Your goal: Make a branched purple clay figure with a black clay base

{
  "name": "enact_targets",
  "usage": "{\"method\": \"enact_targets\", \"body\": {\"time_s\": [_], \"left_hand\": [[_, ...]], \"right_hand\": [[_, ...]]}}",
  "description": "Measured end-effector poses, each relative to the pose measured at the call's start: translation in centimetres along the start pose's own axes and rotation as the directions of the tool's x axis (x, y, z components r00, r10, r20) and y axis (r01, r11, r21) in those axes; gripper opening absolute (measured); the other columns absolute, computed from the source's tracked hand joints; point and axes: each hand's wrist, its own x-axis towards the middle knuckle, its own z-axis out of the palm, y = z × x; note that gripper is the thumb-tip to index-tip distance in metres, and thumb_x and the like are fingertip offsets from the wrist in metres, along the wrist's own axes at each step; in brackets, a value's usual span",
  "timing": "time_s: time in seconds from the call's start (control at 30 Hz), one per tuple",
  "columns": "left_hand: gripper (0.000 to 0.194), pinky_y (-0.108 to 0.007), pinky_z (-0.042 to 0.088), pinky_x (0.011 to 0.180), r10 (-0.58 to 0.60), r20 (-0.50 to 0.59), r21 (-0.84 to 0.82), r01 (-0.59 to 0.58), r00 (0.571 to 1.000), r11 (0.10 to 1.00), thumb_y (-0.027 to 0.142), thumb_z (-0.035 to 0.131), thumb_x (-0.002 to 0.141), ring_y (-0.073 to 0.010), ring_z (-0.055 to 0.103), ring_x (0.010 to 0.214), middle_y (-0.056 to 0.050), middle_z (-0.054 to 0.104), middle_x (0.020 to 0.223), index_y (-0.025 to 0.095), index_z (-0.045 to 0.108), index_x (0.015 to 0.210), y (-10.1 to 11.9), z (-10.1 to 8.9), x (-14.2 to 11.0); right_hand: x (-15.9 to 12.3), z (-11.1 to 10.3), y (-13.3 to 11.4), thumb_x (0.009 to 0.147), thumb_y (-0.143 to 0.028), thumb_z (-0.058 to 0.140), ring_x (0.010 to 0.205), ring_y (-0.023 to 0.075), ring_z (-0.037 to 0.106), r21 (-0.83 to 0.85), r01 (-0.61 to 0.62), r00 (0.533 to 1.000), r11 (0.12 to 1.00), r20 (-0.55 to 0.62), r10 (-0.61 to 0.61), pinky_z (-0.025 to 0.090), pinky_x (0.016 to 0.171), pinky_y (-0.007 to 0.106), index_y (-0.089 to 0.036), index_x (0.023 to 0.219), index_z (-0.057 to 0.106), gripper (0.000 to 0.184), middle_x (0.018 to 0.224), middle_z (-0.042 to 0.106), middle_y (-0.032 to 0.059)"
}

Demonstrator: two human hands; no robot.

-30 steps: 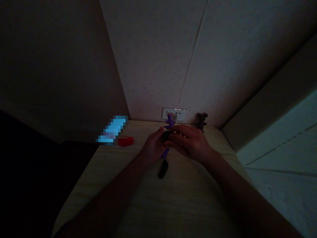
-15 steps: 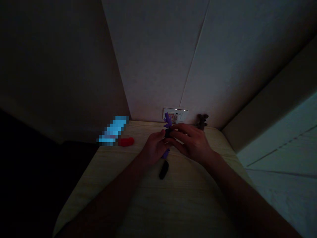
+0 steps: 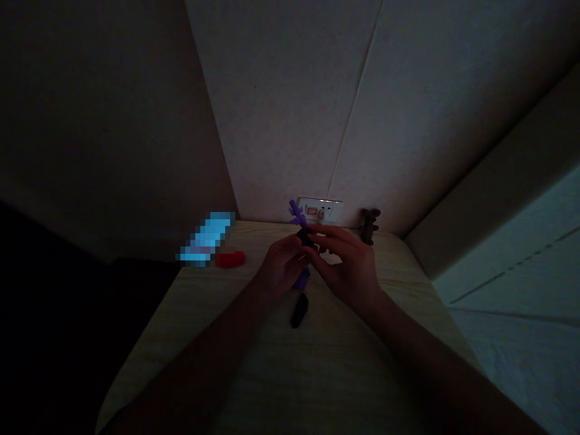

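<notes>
Both hands are together over the table, closed on a small dark toy-like piece (image 3: 305,237) of a kind I cannot make out. From its top sticks a purple part (image 3: 296,211) with short side prongs, tilted to the left. My left hand (image 3: 280,266) grips from the left, thumb on the dark piece. My right hand (image 3: 347,257) pinches it from the right with its fingertips. Below the hands shows another purple piece (image 3: 301,279); whether it joins the held one is hidden. An elongated black piece (image 3: 299,310) lies on the table just nearer to me.
The light wooden table (image 3: 254,362) meets a wall with a socket plate (image 3: 333,210). A red rounded object (image 3: 231,260) lies on the left beside a bright pixelated rectangle (image 3: 208,238). A dark brown figurine (image 3: 369,226) stands at the back right. The room is dim.
The purple part above the hands has tilted to the left. My right hand has shifted slightly, its fingers bent differently, and uncovers more of the brown figurine. The black piece on the table has not moved.
</notes>
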Motion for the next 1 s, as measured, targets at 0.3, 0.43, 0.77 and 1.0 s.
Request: {"method": "enact_targets", "body": {"time_s": [0.3,0.43,0.77,1.0], "left_hand": [[0.026,-0.023,0.059,0.087,0.021,0.029,-0.017,-0.021,0.999,1.000,0.017,0.092,0.074,-0.0145,0.075,0.087,-0.006,0.081,0.098,0.013,0.081,0.097,0.6,0.2,-0.2],[0.015,-0.028,0.061,0.089,0.018,-0.006,-0.042,-0.018,1.000,0.999,0.023,0.082,0.086,-0.0189,0.077,0.093,-0.009,0.081,0.106,0.013,0.080,0.096,1.0,0.3,-0.1],[0.029,-0.021,0.060,0.081,0.043,0.024,0.029,-0.044,0.999,0.999,0.013,0.084,0.076,-0.0157,0.076,0.091,-0.007,0.082,0.103,0.016,0.083,0.105,1.0,-0.5,0.0],[0.023,-0.023,0.061,0.082,0.058,0.042,0.003,-0.058,0.997,0.998,0.015,0.081,0.079,-0.0164,0.076,0.090,-0.007,0.082,0.102,0.015,0.084,0.101,1.1,-0.2,0.0]], "right_hand": [[0.5,-0.4,0.1,0.097,-0.012,0.068,0.107,0.0247,0.077,0.087,0.008,1.000,0.996,0.025,-0.011,0.066,0.091,0.042,-0.021,0.108,0.080,0.018,0.123,0.078,0.0127],[0.9,-1.1,0.5,0.097,-0.014,0.067,0.099,0.0223,0.076,0.074,0.039,0.995,0.996,0.083,-0.045,0.064,0.090,0.043,-0.021,0.108,0.076,0.016,0.130,0.072,0.0141],[0.8,-0.9,0.0,0.095,-0.017,0.071,0.101,0.0260,0.070,-0.042,0.054,0.991,0.998,0.125,-0.049,0.063,0.087,0.045,-0.018,0.107,0.075,0.013,0.128,0.069,0.0168],[1.0,-1.7,0.9,0.100,-0.025,0.069,0.098,0.0251,0.069,-0.134,0.190,0.973,0.973,0.157,-0.169,0.061,0.079,0.042,-0.020,0.110,0.077,0.014,0.128,0.071,0.0163]]}}
